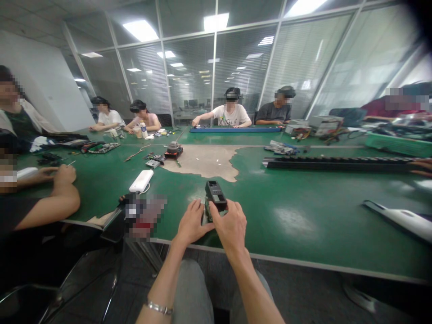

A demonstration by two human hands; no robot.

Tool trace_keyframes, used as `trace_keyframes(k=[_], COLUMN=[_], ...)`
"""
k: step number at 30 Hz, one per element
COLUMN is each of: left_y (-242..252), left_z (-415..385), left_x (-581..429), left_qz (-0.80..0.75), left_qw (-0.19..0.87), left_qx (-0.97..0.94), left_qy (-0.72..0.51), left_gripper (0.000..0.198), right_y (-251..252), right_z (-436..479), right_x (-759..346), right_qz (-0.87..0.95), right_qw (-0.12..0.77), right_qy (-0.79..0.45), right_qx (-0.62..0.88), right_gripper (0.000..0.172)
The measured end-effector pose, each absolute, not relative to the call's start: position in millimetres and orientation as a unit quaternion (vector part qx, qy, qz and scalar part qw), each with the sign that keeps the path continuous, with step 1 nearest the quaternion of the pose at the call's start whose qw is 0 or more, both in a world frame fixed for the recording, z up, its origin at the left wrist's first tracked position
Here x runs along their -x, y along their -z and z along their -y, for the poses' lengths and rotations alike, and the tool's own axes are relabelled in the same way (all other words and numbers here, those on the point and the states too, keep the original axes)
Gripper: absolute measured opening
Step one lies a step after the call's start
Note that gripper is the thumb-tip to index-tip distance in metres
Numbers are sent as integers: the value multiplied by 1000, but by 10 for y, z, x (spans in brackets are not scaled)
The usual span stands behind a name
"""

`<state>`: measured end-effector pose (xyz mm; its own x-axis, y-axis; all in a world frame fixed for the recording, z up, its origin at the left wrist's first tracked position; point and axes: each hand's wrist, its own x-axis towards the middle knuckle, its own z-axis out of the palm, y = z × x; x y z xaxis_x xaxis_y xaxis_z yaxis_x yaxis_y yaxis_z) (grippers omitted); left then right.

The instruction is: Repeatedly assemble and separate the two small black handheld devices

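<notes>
Near the front edge of the green table [276,198], a black rectangular housing [216,194] with square openings stands tilted between my hands. My right hand [231,225] is closed on its lower right part, thumb at the front and fingers behind. Against the housing's left side is a green circuit board [207,211], partly covered by the fingers. My left hand [194,222] has its fingers curled at the left edge of the board, with its thumb reaching below it toward my right hand.
A white power strip [141,181] lies left, beyond a blurred item. A black bar [330,164] and a white long-shaped object [401,218] lie right. A red-black device [173,150] stands ahead. A co-worker's arms [60,193] rest at left; several people sit around.
</notes>
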<state>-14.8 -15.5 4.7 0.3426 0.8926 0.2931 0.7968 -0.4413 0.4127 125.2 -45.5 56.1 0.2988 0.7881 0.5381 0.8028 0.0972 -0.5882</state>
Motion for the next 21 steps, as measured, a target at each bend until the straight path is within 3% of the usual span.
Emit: trace_keyframes(k=[11,21], left_y=[-81,-80], left_z=[175,171], left_x=[148,144], left_qz=[-525,-524], left_qw=[98,101], left_qx=[-813,-812], left_qy=[-231,-234], left_gripper=[70,66], right_y=[-167,-105], right_z=[420,420], right_x=[-1772,-1818], right_qz=[562,564], right_qw=[379,346], right_qy=[31,26], right_qx=[735,750], right_gripper=[42,40])
